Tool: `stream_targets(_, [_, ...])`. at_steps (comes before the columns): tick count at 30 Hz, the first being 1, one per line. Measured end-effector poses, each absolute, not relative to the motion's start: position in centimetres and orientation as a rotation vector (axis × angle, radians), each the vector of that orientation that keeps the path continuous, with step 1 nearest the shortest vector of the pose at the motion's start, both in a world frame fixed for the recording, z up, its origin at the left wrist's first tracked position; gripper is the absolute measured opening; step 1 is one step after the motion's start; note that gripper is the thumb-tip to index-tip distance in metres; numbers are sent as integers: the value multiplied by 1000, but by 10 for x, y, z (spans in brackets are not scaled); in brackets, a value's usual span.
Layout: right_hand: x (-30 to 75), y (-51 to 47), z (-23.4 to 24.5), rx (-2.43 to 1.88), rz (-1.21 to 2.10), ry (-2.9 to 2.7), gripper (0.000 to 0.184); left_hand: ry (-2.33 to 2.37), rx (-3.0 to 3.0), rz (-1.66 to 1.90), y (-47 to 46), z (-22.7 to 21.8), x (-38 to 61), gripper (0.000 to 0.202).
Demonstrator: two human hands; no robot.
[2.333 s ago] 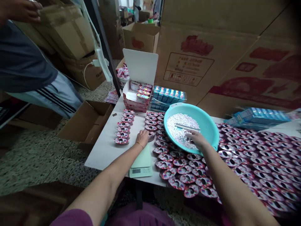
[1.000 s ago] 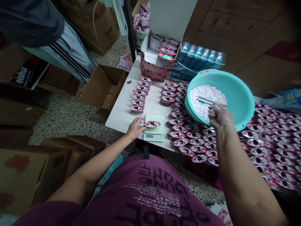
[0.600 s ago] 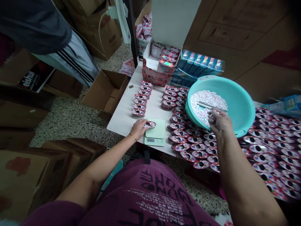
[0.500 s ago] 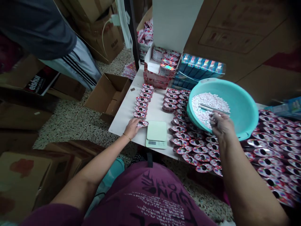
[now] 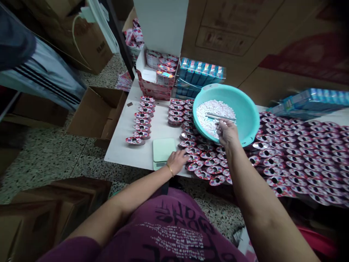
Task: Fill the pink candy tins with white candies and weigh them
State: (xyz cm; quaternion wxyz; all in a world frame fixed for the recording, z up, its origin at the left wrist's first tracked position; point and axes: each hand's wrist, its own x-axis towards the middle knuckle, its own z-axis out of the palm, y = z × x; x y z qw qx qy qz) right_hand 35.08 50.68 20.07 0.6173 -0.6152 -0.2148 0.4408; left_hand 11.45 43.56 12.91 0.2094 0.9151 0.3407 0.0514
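My left hand (image 5: pixel 176 161) reaches across the near corner of a pale green kitchen scale (image 5: pixel 164 149). Its fingertips close on the left end of a red-and-white printed pouch (image 5: pixel 192 158) with an oval open top; the thumb is hidden. Over a turquoise basin (image 5: pixel 247 120), my right hand (image 5: pixel 228 133) has its fingers drawn together around what look like a few white pellets. More small white pellets (image 5: pixel 214 105) lie heaped in the basin, with a metal tube-like tool (image 5: pixel 220 117) resting on them beside my right fingers.
Upright pouches (image 5: pixel 289 153) crowd the table right of the basin. A short row of pouches (image 5: pixel 141 122) stands left, near the table edge. Behind are an open printed box (image 5: pixel 155 91) and wrapped blue packs (image 5: pixel 200 72). An open carton (image 5: pixel 95 112) and a person's trouser leg (image 5: pixel 51 69) are at left.
My left hand has left the pouch at the near end of the left row and moved right, past the scale, to another pouch. My right hand stays over the basin. The view has shifted right.
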Motion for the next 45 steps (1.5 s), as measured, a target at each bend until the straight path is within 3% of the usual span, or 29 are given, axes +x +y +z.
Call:
stream_targets(5, [353,508,197,-1435,1013,-502,19,931,2538,105,439,118,142,20])
stream_targets(13, [355,508,197,-1397,1044,-513,19,1085,2561,389,444,158,65,27])
stream_targets(21, [352,507,200,-1395,1065,-505,17,1272,2444,351,460,131,13,22])
stream_targets(25, [352,507,201,-1421,1048,-516,14,1385,2347,470,463,131,-5,53])
stream_targets(28, [354,508,200,-1429,1052,-524,12,1469,2292,527,467,131,-23,66])
stream_targets(45, [356,508,195,-1451,1051,-547,15,1351,2282,412,470,139,12,65])
